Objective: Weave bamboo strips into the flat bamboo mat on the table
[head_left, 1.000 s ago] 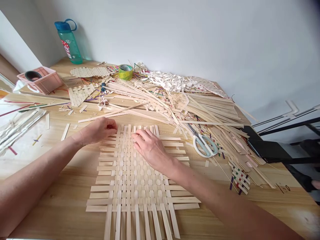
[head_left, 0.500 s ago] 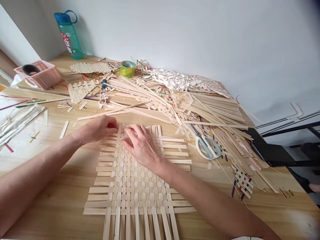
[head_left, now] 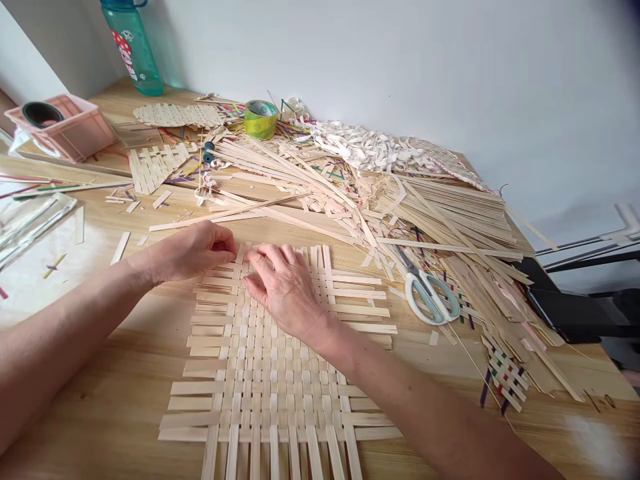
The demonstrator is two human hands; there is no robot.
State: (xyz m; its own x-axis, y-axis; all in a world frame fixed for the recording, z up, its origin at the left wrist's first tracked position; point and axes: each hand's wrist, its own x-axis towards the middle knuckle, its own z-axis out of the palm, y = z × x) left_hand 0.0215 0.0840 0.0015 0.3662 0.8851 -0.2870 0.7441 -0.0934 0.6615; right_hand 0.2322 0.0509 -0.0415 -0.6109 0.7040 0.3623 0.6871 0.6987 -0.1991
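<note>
A woven mat of pale flat strips [head_left: 270, 373] lies on the wooden table, its loose strip ends sticking out at both sides and toward me. At the mat's far left corner, my left hand [head_left: 203, 250] has its fingers curled and pressed together at a strip; what they pinch is hidden. My right hand [head_left: 285, 283] rests palm down over the far part of the weave, fingers bent and somewhat apart, touching the strips. It covers part of the far edge.
White-handled scissors [head_left: 431, 297] lie right of the mat. Beyond are piled loose strips [head_left: 450, 207], a yellow-green tape roll [head_left: 261, 120], a pink basket [head_left: 75, 130], a teal bottle [head_left: 135, 53] and small woven pieces [head_left: 160, 163].
The view has shifted slightly, so the background sits higher and the right-side items farther right. Both hands keep nearly the same place and pose at the mat's far edge.
</note>
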